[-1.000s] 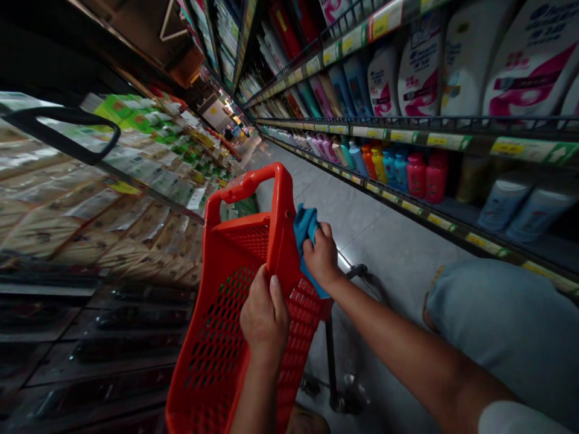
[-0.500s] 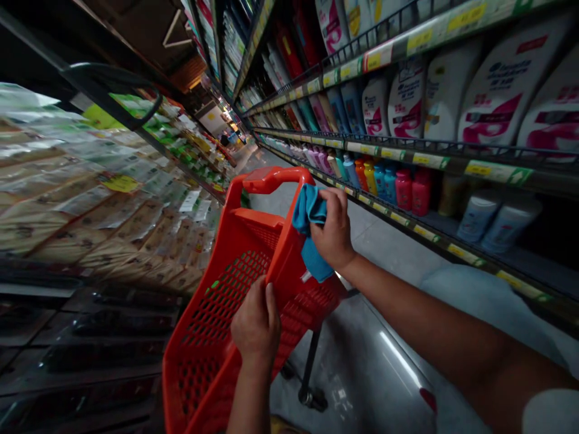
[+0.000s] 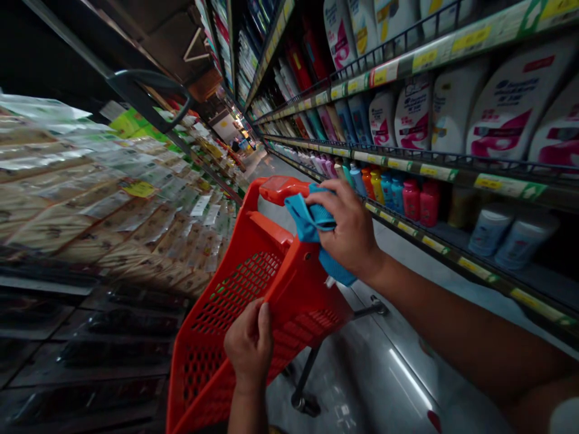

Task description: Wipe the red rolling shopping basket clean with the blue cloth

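Observation:
A red plastic shopping trolley basket [image 3: 253, 271] with perforated walls fills the lower middle of the view. My right hand [image 3: 350, 229] is shut on a blue cloth [image 3: 312, 220], pressing it against the top of the basket's frame beside the red handle [image 3: 278, 188]. My left hand [image 3: 248, 343] grips the basket's side wall lower down. The cloth hides part of the frame, and a strip of it hangs below my right hand.
Shelves of shampoo bottles [image 3: 511, 114] and smaller coloured bottles [image 3: 389, 190] run along the right. Packaged goods [image 3: 113, 205] fill the shelves on the left. A trolley wheel [image 3: 303, 398] rests on the tiled floor [image 3: 362, 386] of the aisle.
My right hand has carried the blue cloth up the basket's frame toward the handle. The cloth now sits more bunched under my fingers, and the view has rotated slightly.

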The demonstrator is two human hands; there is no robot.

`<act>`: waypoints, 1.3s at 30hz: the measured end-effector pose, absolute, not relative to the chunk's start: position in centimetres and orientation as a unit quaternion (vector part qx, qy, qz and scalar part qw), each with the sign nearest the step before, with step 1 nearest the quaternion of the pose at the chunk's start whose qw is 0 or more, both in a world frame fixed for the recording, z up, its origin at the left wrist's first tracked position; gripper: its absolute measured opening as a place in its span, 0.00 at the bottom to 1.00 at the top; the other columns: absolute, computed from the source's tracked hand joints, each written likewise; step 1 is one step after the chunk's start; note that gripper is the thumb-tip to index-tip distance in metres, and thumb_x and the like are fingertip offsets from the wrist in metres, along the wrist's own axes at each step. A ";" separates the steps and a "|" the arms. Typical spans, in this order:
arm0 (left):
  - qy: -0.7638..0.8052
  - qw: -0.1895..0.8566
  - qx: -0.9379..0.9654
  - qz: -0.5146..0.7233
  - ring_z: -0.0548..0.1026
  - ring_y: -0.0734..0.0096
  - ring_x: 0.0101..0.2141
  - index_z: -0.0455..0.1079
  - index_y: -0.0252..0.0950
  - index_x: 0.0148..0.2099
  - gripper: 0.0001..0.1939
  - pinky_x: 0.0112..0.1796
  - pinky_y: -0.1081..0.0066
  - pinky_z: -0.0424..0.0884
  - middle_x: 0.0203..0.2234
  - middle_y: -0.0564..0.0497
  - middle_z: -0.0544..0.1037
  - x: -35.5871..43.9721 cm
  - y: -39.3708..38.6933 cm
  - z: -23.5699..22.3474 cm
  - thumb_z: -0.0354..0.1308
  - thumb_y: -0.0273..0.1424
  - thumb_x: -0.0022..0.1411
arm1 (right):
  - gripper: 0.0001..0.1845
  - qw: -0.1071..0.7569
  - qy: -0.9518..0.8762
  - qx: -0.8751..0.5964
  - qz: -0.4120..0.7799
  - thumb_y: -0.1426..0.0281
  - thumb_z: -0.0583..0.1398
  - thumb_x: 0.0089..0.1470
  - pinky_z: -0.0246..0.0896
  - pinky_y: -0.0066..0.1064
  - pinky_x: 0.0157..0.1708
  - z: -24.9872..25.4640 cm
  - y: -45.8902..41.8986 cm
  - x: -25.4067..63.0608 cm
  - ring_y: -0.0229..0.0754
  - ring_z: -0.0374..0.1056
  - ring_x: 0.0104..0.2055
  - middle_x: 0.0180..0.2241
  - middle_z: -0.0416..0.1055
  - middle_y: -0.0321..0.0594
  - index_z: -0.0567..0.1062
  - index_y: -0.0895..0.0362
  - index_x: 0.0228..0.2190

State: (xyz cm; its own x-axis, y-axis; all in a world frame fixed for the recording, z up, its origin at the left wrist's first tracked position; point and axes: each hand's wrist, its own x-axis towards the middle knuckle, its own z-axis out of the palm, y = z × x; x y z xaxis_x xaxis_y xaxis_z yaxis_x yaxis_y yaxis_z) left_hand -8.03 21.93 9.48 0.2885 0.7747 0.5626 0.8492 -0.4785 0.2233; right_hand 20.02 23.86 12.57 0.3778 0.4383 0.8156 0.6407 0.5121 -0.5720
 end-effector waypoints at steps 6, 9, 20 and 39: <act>-0.510 0.011 -0.792 -0.336 0.70 0.74 0.22 0.67 0.37 0.25 0.24 0.27 0.74 0.66 0.18 0.54 0.68 -9.9 21.3 10.3 0.47 0.41 0.71 | 0.12 0.644 -0.596 -0.477 -0.055 0.75 0.62 0.53 0.68 0.42 0.52 13.5 22.0 19.9 0.51 0.68 0.51 0.46 0.74 0.42 0.79 0.52 0.39; -0.517 0.001 -0.778 -0.356 0.66 0.74 0.20 0.62 0.38 0.21 0.25 0.25 0.74 0.64 0.16 0.55 0.65 -10.9 21.0 10.6 0.49 0.42 0.70 | 0.12 0.688 -0.558 -0.464 -0.001 0.77 0.58 0.53 0.69 0.38 0.49 14.3 22.1 21.2 0.46 0.71 0.46 0.39 0.75 0.38 0.80 0.52 0.35; -0.485 -0.018 -0.744 -0.460 0.78 0.63 0.47 0.76 0.39 0.47 0.17 0.51 0.64 0.74 0.44 0.48 0.81 -4.6 16.8 13.1 0.46 0.38 0.74 | 0.12 0.648 -0.669 -0.341 0.131 0.79 0.60 0.50 0.69 0.31 0.44 15.9 19.4 20.8 0.39 0.74 0.41 0.37 0.77 0.36 0.80 0.53 0.34; -0.518 -0.054 -0.688 -0.505 0.68 0.66 0.27 0.66 0.41 0.25 0.24 0.33 0.66 0.66 0.22 0.53 0.70 -4.8 12.7 14.6 0.42 0.39 0.72 | 0.15 0.508 -0.797 -0.328 -0.007 0.77 0.62 0.53 0.67 0.36 0.46 17.1 19.3 19.0 0.45 0.72 0.44 0.42 0.79 0.38 0.80 0.51 0.42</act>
State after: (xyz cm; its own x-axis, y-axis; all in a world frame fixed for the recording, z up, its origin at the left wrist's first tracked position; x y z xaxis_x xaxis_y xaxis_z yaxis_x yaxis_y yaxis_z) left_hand -4.79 12.71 14.55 -0.0463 0.7676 0.6392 0.6581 -0.4580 0.5976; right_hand 19.04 19.26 17.08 -0.2695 0.5157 0.8133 0.5291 0.7849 -0.3224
